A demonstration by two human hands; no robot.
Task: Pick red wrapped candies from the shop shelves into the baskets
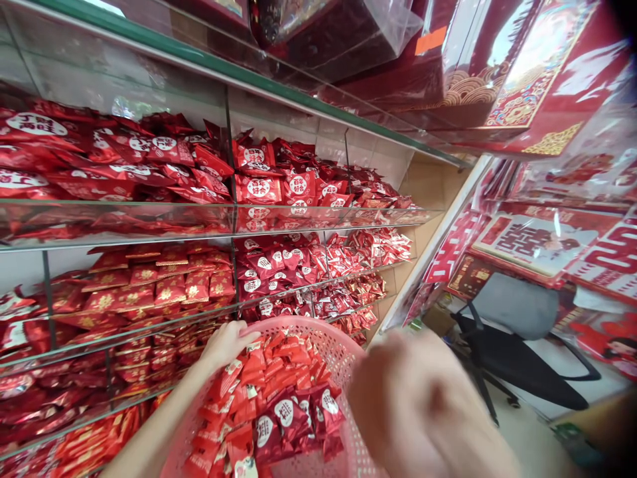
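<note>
A pink perforated basket holds many small packets, bright red ones around the back and left and darker maroon ones toward the front right. My left hand grips the basket's rim at the back left, its fingers wrapped over the edge. Over the right side of the basket is my right hand, large and close to the camera. Motion smears its fingers, and whether it holds anything cannot be made out.
Glass shelves full of red packets stand in front and to the left. Red boxes sit on the upper shelf. An office chair and wrapped red decorations are at the right.
</note>
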